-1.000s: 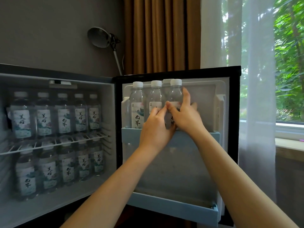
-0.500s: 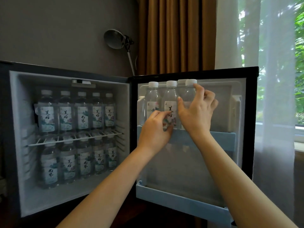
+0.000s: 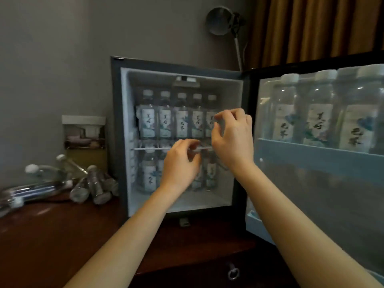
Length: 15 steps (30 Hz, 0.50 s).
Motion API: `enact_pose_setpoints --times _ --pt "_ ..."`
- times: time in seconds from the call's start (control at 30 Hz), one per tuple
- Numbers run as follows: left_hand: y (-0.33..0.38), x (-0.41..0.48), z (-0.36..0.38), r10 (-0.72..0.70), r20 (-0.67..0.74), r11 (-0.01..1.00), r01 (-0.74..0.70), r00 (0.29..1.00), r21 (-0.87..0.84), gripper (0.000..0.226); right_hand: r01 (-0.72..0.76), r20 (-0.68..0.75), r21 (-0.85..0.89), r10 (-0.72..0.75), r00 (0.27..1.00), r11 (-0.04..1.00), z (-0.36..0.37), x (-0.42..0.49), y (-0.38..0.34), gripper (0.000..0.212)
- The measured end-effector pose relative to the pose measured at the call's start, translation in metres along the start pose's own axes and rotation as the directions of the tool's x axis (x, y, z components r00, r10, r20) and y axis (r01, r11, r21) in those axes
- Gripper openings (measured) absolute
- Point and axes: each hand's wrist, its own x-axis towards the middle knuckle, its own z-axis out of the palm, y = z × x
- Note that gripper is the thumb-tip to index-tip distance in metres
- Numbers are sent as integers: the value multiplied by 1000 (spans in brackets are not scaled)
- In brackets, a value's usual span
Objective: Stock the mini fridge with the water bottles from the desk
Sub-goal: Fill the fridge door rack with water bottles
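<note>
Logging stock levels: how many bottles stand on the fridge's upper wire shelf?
5: far-left bottle, second, middle, fourth, far-right partly behind the right hand. Others may hide behind.

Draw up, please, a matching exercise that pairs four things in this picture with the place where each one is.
Things
1. loose bottles
2. door bottles
3. lamp
4. wire shelf

Places
A. across the middle of the fridge interior
B. upright in the open door's upper rack
C. lying on the desk, left of the fridge
D. by the wall, above the fridge

Pairs: 1-C, 2-B, 3-D, 4-A
</note>
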Motion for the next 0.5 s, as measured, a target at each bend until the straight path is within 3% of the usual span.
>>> enact_pose_setpoints --times 0.13,0.27,0.37,0.5 --pt "-60 -24 -45 -137 -37 982 141 990 122 24 -9 191 131 -16 981 991 62 -27 -35 21" --pt "-115 -55 -94 -289 -106 921 307 951 238 23 -20 394 241 -79 915 970 124 -63 -76 21" --pt "-153 -78 -129 -393 -149 851 420 907 316 22 -31 545 340 -170 821 940 166 -91 -109 21" --pt "-198 -107 -166 -517 -210 730 556 830 397 20 -85 709 448 -295 641 890 217 -124 -146 25"
